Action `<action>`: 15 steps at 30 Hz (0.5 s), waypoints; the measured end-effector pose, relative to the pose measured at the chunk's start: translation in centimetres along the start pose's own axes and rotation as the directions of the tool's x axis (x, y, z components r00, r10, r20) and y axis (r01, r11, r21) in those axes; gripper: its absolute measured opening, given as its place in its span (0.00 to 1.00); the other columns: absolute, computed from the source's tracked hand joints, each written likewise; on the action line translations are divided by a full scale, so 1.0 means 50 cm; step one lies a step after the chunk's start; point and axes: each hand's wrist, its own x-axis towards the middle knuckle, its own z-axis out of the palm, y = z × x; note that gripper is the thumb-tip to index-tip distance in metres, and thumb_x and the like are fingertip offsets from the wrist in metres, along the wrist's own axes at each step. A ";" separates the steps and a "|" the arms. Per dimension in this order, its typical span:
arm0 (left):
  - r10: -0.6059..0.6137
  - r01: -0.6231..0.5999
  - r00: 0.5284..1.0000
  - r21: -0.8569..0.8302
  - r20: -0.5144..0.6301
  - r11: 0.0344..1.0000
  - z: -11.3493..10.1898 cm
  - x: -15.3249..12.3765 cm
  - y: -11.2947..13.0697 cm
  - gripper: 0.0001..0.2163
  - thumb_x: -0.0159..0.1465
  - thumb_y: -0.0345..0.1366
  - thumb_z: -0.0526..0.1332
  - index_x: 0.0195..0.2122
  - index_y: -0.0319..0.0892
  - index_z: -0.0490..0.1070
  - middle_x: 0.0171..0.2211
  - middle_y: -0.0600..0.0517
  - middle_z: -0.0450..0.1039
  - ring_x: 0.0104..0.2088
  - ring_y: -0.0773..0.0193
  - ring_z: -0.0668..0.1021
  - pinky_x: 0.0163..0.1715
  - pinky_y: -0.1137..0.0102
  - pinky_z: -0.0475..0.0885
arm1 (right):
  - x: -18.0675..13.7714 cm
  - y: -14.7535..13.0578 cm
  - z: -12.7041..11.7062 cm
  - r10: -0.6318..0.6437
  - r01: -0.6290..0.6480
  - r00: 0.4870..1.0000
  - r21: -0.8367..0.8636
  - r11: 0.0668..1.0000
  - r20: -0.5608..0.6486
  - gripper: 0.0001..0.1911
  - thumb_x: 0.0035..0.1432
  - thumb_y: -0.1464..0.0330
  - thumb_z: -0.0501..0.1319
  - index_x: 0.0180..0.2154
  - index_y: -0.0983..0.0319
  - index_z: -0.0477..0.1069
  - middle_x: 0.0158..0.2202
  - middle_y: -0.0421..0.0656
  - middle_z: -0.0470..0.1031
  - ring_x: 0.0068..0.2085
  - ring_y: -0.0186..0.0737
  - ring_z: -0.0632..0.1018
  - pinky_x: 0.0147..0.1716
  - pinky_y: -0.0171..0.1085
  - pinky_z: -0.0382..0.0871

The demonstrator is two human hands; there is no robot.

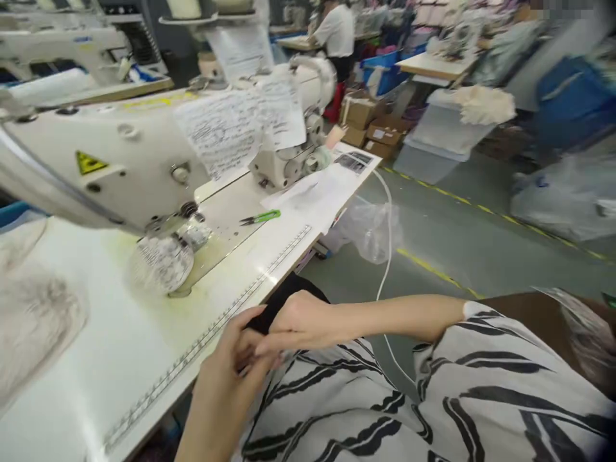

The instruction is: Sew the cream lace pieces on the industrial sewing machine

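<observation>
The left hand [228, 366] and right hand [298, 324] meet over the lap, just beside the table [110, 353] edge. The left fingers are curled and the right fingers reach across onto them; I cannot tell whether anything small is pinched between them.

To do this finger-to-finger work well, I would keep the left hand steady, let the right fingertips do the fine movement, and turn the palms enough to bring the contact into view.

Measured from the hands, the printed ruler [163, 383] runs along the table edge, nearest at 10 o'clock. The green snips [269, 216] lie at 12 o'clock, within the sewing machine's [129, 163] reach of bench; its body stands at 11 o'clock. Handwritten sheets [224, 131] hang on it and partly cover it. Pale fabric [36, 327] sits at 9 o'clock.

The table edge limits room for the left hand. At 2 o'clock, a white cable [389, 224] drops past a clear bag [373, 234] and could snag a sleeve.
</observation>
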 end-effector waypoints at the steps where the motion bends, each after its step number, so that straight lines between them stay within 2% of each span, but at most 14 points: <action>1: 0.005 -0.004 0.999 -0.014 0.040 1.000 0.008 0.003 0.007 0.23 0.60 0.43 0.62 0.56 0.47 0.62 0.27 0.57 0.73 0.30 0.62 0.79 0.37 0.67 0.76 | -0.012 -0.001 -0.002 0.027 -0.026 1.000 0.047 0.999 -0.011 0.26 0.67 0.55 0.52 0.24 0.62 0.75 0.22 0.38 0.73 0.25 0.30 0.69 0.25 0.31 0.55; 4: 0.053 -0.048 0.992 -0.048 0.119 0.998 0.023 0.020 0.017 0.23 0.61 0.38 0.61 0.57 0.46 0.62 0.27 0.56 0.73 0.31 0.63 0.80 0.35 0.69 0.76 | -0.040 -0.001 -0.018 0.092 -0.082 0.993 0.132 0.988 -0.070 0.26 0.68 0.57 0.51 0.23 0.63 0.73 0.21 0.38 0.70 0.24 0.30 0.68 0.26 0.31 0.56; 7: 0.100 -0.088 0.981 -0.082 0.166 0.993 0.044 0.050 0.018 0.18 0.62 0.35 0.60 0.54 0.46 0.66 0.30 0.54 0.75 0.33 0.63 0.80 0.37 0.69 0.75 | -0.060 0.012 -0.043 0.195 -0.169 0.977 0.241 0.956 -0.085 0.25 0.67 0.56 0.51 0.23 0.64 0.69 0.21 0.38 0.67 0.24 0.29 0.64 0.26 0.32 0.54; 11: 0.182 -0.170 0.973 -0.098 0.140 0.981 0.092 0.102 0.018 0.16 0.62 0.33 0.60 0.51 0.46 0.68 0.32 0.54 0.75 0.34 0.63 0.80 0.38 0.69 0.75 | -0.093 0.039 -0.075 0.329 -0.262 0.940 0.420 0.869 -0.095 0.23 0.65 0.53 0.53 0.26 0.63 0.64 0.23 0.36 0.61 0.25 0.30 0.60 0.27 0.33 0.53; 15: 0.203 -0.190 0.962 -0.087 0.182 0.978 0.130 0.144 0.019 0.16 0.61 0.34 0.62 0.51 0.46 0.68 0.35 0.51 0.77 0.36 0.61 0.80 0.38 0.68 0.76 | -0.137 0.068 -0.104 0.382 -0.284 0.913 0.452 0.845 -0.141 0.21 0.63 0.52 0.54 0.28 0.62 0.62 0.27 0.37 0.61 0.29 0.31 0.60 0.30 0.33 0.55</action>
